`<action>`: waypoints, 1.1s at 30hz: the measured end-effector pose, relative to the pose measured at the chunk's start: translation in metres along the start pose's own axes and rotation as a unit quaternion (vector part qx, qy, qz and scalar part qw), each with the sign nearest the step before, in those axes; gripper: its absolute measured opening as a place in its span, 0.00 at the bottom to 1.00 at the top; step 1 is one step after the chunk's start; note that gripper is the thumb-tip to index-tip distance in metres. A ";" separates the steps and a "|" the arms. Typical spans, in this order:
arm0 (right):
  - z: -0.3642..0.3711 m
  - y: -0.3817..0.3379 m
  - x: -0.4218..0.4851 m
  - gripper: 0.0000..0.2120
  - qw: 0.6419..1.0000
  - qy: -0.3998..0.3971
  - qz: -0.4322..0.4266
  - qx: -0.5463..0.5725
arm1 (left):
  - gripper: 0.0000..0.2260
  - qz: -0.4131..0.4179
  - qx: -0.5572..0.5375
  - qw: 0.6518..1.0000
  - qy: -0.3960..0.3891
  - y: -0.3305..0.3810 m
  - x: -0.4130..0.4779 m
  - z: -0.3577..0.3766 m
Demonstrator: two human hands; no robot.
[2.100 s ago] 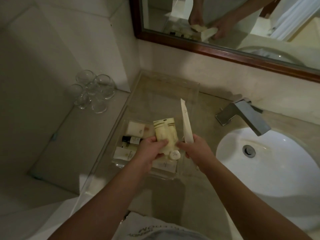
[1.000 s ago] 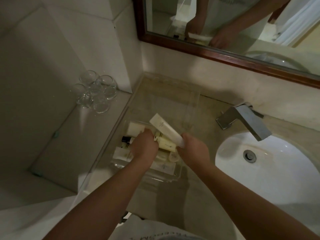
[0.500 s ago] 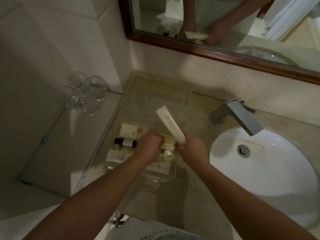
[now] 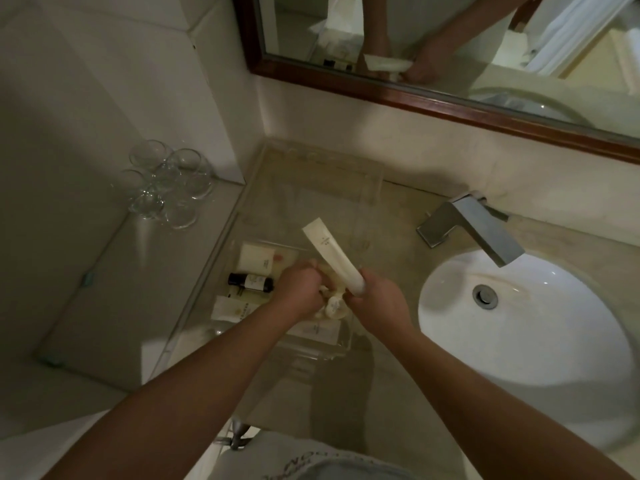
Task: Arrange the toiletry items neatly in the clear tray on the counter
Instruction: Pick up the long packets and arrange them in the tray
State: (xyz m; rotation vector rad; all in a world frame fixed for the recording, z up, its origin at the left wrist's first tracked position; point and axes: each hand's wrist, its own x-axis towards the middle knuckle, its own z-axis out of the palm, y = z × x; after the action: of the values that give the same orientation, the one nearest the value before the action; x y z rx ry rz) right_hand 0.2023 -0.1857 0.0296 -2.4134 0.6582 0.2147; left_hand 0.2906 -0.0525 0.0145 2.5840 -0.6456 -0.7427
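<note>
Long cream packet, held above the clear tray by the right hand, whose fingers close round its near end. Its long axis runs diagonally, with the free end pointing away and to the left; two seconds ago it stood nearly straight ahead. The left hand, curled round the capped cream tube, has brought that tube down from a raised position into the tray's near end, beside the dark bottle and soap packet. Judgement: the tube is almost placed and the packet follows. The basin lies to the right.
</note>
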 end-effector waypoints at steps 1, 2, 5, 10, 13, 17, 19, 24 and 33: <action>0.000 -0.001 0.000 0.18 1.000 0.000 -0.001 -0.001 | 0.11 0.010 -0.003 1.000 0.004 0.000 -0.002 -0.001; 0.000 -0.001 0.000 0.19 1.000 -0.001 0.000 0.000 | 0.11 0.017 -0.006 1.000 0.015 -0.001 -0.003 -0.001; 0.000 -0.003 0.000 0.19 1.000 -0.002 -0.001 0.012 | 0.12 0.073 0.049 0.994 0.058 -0.002 -0.010 -0.002; -0.005 -0.004 -0.004 0.21 0.999 0.014 -0.016 0.044 | 0.16 0.132 0.171 0.976 0.013 -0.002 -0.022 0.000; -0.005 -0.005 -0.009 0.18 0.998 0.018 -0.026 0.063 | 0.20 0.139 0.194 0.971 -0.018 -0.007 -0.020 0.003; -0.002 -0.008 -0.014 0.15 0.998 -0.022 -0.044 0.045 | 0.18 0.121 0.082 0.989 0.033 -0.018 -0.033 0.001; -0.002 -0.013 -0.014 0.13 0.997 -0.057 -0.052 0.022 | 0.12 0.055 -0.054 0.989 0.127 -0.033 -0.052 -0.005; 0.012 -0.041 -0.017 0.13 0.984 -0.121 -0.108 -0.076 | 0.12 -0.063 -0.124 0.933 0.331 -0.095 -0.091 -0.023; 0.055 -0.083 -0.014 0.13 0.965 -0.094 -0.205 -0.137 | 0.16 -0.033 -0.087 0.956 0.279 -0.121 -0.101 -0.031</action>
State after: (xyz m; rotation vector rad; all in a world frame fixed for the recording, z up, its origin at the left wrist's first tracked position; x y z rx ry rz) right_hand 0.2328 -0.0896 0.0340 -2.6836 0.0366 0.3737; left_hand 0.2710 0.1069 0.0225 2.4839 -0.3000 -0.0582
